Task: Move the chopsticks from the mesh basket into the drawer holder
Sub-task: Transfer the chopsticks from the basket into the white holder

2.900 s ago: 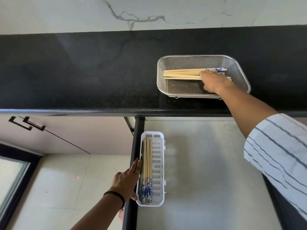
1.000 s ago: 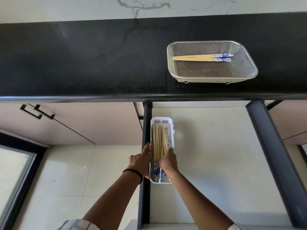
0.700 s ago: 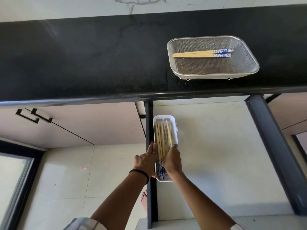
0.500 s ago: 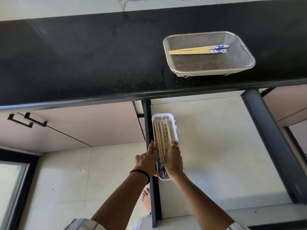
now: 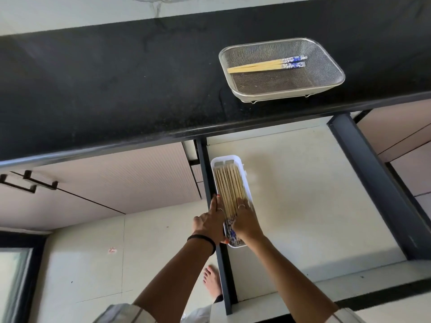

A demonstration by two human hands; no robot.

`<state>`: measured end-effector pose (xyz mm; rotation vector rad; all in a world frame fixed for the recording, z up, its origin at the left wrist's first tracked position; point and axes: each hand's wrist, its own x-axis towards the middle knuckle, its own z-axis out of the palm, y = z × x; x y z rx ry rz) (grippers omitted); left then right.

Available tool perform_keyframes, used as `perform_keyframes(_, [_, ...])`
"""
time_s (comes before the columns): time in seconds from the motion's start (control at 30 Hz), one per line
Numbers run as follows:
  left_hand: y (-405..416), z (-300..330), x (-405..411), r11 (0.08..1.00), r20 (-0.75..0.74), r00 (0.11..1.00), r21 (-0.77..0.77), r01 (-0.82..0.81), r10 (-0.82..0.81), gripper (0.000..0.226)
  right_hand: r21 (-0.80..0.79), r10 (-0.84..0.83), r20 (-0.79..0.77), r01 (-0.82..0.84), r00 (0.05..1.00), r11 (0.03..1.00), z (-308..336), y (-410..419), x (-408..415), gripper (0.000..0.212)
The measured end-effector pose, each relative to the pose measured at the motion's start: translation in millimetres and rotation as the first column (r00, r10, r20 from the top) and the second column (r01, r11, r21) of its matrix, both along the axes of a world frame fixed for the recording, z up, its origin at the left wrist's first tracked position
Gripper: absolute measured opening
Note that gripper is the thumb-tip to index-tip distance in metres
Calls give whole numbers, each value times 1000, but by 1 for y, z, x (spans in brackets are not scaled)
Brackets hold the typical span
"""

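Observation:
A silver mesh basket (image 5: 326,88) stands on the black countertop and holds a few wooden chopsticks (image 5: 261,65) with blue-and-white ends. Below it, in the open drawer, a white slotted holder (image 5: 245,180) is filled with several chopsticks (image 5: 229,187) lying side by side. My left hand (image 5: 211,223) lies flat against the holder's left side, fingers straight. My right hand (image 5: 246,221) rests on the chopsticks near their blue ends, fingers straight, pressing them down. Both hands cover the holder's near half.
The drawer's pale floor (image 5: 303,194) stretches right of the holder, bounded by dark metal rails (image 5: 373,183). Closed cabinet fronts with black handles (image 5: 28,184) lie to the left. A bare foot (image 5: 211,279) stands on the tiled floor below.
My right hand carried a bunch of chopsticks from the basket into the holder. The crooked sticks in the holder now lie straight and parallel under both hands. The view shifted slightly.

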<state>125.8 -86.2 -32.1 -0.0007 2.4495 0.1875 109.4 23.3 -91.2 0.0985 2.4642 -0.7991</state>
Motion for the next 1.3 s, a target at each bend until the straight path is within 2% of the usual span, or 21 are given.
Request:
perform_keyframes(0.07, [-1, 0, 0, 1000, -7, 1000, 11, -7, 7, 123, 9, 41, -2, -41, 999, 999, -3, 3, -1, 57])
perform_keyframes(0.2, [-2, 0, 0, 1000, -11, 1000, 26, -8, 8, 123, -43, 148, 47, -146, 988, 988, -5, 13, 0, 73])
perform_keyframes(0.3, [-1, 1, 1, 1000, -4, 1000, 15, 3, -3, 121, -44, 216, 9, -216, 976, 975, -5, 16, 1, 79])
perform_keyframes(0.47, [0, 1, 2, 1000, 4, 1000, -8, 9, -9, 116, 114, 475, 41, -477, 879, 872, -10, 10, 6, 67])
perform_keyframes(0.53, [0, 1, 2, 1000, -6, 1000, -9, 2, -2, 117, 151, 459, 36, -459, 888, 876, -10, 11, 5, 66])
perform_keyframes(0.67, [-1, 2, 3, 1000, -10, 1000, 7, 2, -2, 121, 106, 328, -16, -324, 945, 940, -10, 16, 5, 70])
perform_keyframes(0.8, [0, 2, 3, 1000, -18, 1000, 3, 7, -7, 123, 80, 191, 84, -198, 978, 977, -8, 16, 8, 68])
perform_keyframes(0.87, [0, 2, 3, 1000, -22, 1000, 3, 5, -5, 123, 86, 166, 109, -176, 980, 981, -9, 14, 11, 74])
perform_keyframes(1.07, [0, 1, 4, 1000, -26, 1000, 7, -5, 5, 122, -11, 251, 87, -251, 964, 968, -13, 15, 22, 69])
perform_keyframes(1.2, [0, 0, 4, 1000, -27, 1000, 5, 0, 1, 121, 45, 320, 12, -320, 947, 946, -17, 14, 22, 75])
perform_keyframes(1.3, [-1, 0, 5, 1000, -27, 1000, -3, 7, -7, 119, 132, 439, 12, -437, 898, 890, -18, 16, 24, 66])
